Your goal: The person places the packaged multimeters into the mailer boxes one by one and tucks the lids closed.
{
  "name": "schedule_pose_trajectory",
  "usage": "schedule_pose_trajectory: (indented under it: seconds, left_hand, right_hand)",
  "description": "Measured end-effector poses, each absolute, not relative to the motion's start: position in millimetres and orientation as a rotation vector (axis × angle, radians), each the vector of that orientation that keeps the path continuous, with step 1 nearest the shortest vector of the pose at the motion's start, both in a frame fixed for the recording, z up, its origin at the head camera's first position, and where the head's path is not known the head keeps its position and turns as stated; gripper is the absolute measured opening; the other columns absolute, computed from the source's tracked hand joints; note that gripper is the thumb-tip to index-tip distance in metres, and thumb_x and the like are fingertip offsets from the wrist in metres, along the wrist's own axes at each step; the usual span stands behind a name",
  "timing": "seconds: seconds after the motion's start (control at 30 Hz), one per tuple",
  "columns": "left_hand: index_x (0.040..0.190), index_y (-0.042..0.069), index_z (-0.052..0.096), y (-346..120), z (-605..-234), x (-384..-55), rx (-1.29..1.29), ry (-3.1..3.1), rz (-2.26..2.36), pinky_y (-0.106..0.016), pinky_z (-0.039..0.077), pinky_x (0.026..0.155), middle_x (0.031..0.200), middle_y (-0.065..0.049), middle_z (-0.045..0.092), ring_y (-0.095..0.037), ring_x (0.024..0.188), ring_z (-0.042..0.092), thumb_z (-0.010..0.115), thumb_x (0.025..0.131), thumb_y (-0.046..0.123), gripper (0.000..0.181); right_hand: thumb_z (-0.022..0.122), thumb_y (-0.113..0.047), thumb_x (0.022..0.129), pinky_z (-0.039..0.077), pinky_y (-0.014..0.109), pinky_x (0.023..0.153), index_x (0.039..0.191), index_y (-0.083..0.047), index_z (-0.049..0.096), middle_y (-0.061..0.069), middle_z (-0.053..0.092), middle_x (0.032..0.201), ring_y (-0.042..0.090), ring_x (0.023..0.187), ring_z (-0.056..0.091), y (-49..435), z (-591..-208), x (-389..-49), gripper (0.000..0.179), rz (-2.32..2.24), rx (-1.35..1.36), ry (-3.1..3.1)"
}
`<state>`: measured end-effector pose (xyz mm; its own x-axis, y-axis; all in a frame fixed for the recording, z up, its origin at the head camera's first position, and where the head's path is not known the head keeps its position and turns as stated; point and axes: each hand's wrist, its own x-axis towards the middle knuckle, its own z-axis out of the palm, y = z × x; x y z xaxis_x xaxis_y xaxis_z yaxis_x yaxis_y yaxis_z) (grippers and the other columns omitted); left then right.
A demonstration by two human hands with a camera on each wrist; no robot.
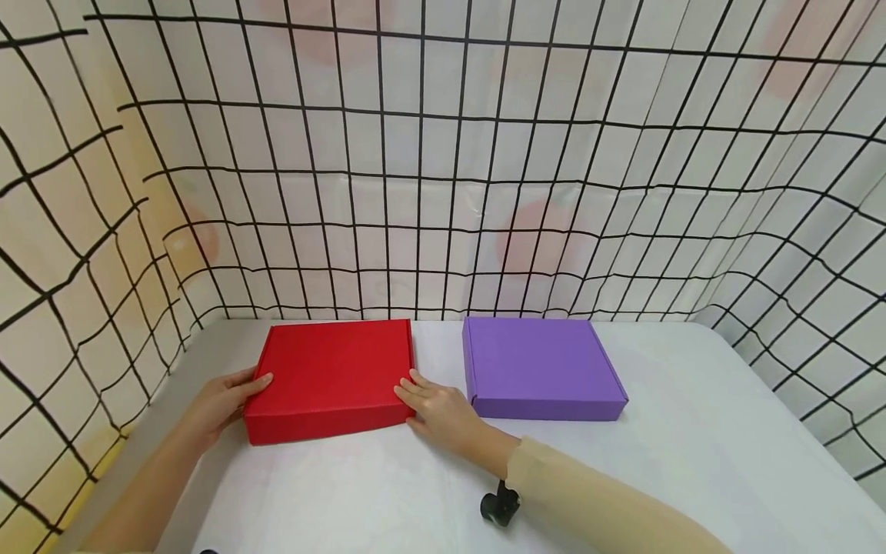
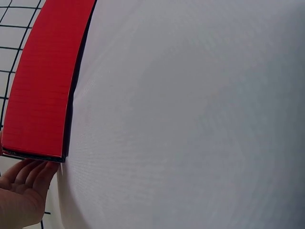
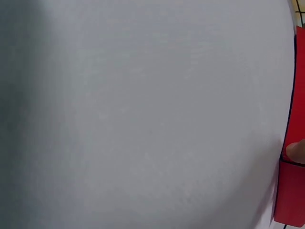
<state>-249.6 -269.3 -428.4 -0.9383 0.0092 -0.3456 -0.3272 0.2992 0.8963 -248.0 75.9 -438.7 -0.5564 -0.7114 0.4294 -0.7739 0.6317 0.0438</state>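
Observation:
A flat red cardboard box [image 1: 332, 373], lid closed, sits at a slight angle at the back left of the white table. My left hand [image 1: 221, 404] grips its left side, thumb over the top edge and the other fingers lower down. In the left wrist view, those fingers [image 2: 35, 174] reach to the lower edge at the box's end. At the front right corner, my right hand [image 1: 443, 415] holds the box, fingers spread along the right edge. The right wrist view shows its thumb [image 3: 296, 151] on the red front face near the corner.
A closed purple box [image 1: 543, 365] lies to the right of the red one, a narrow gap between them. Black wire grid panels [image 1: 450, 185] rise behind and on both sides, with a pale cloth beyond. A small black device [image 1: 500, 504] shows under my right wrist.

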Motion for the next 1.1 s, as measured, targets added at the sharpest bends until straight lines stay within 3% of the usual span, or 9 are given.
schedule_pose_trajectory:
  seconds: [0.13, 0.3, 0.47, 0.57, 0.73, 1.1]
  left_hand:
    - [0.145, -0.003, 0.017, -270.6, -428.2, -250.8, -0.298, 2.288, 1.685, -0.026, 0.053, 0.077, 0.134, -0.028, 0.039, -0.011, 0.084, 0.059, 0.053, 0.091, 0.041, 0.078]
    - [0.144, -0.004, 0.017, -269.3, -429.4, -249.6, -0.291, 2.276, 1.700, -0.027, 0.053, 0.078, 0.134, -0.028, 0.039, -0.011, 0.085, 0.060, 0.054, 0.091, 0.040, 0.078]
    - [0.145, -0.003, 0.016, -269.6, -429.6, -250.7, -0.273, 2.285, 1.705, -0.026, 0.052, 0.079, 0.138, -0.029, 0.034, -0.011, 0.087, 0.059, 0.053, 0.091, 0.042, 0.079]
    - [0.144, -0.004, 0.016, -270.8, -429.7, -250.5, -0.287, 2.288, 1.707, -0.026, 0.052, 0.078, 0.136, -0.029, 0.036, -0.011, 0.086, 0.059, 0.053, 0.092, 0.041, 0.078]
    - [0.144, -0.004, 0.018, -270.7, -430.9, -250.1, -0.302, 2.287, 1.709, -0.026, 0.053, 0.077, 0.133, -0.028, 0.040, -0.012, 0.085, 0.060, 0.054, 0.091, 0.040, 0.079]
    - [0.146, -0.001, 0.015, -269.4, -431.2, -248.6, -0.323, 2.281, 1.705, -0.024, 0.051, 0.078, 0.139, -0.029, 0.032, -0.013, 0.090, 0.057, 0.053, 0.090, 0.046, 0.082]
  right_hand:
    - [0.076, -0.019, 0.075, 0.052, 0.028, 0.080, 0.119, -0.008, 0.063, 0.006, 0.061, 0.121, 0.024, 0.119, 0.052, 74.3, -439.3, -247.4, 0.047, 0.244, 1.135, -2.497]
    - [0.076, -0.023, 0.076, 0.046, 0.031, 0.091, 0.129, -0.008, 0.055, 0.008, 0.050, 0.135, 0.022, 0.129, 0.041, 76.5, -448.8, -246.2, 0.059, 0.597, 1.053, -2.634]
    - [0.064, -0.049, 0.081, 0.040, 0.038, 0.100, 0.147, -0.005, 0.016, 0.009, 0.024, 0.151, 0.023, 0.135, 0.031, 70.1, -448.3, -255.0, 0.093, 0.975, 0.973, -2.792]
    - [0.052, -0.058, 0.084, 0.046, 0.040, 0.093, 0.148, -0.006, -0.001, 0.011, 0.031, 0.147, 0.025, 0.129, 0.041, 61.1, -442.3, -266.1, 0.098, 1.217, 0.819, -2.931]
    - [0.050, -0.053, 0.087, 0.048, 0.042, 0.083, 0.149, -0.008, 0.003, 0.017, 0.050, 0.127, 0.030, 0.111, 0.053, 49.9, -435.8, -283.8, 0.089, 1.546, 0.498, -2.996]
    - [0.056, -0.036, 0.089, 0.043, 0.050, 0.092, 0.149, -0.010, 0.012, 0.021, 0.044, 0.135, 0.034, 0.114, 0.049, 38.0, -444.1, -288.2, 0.078, 1.710, 0.265, -2.892]
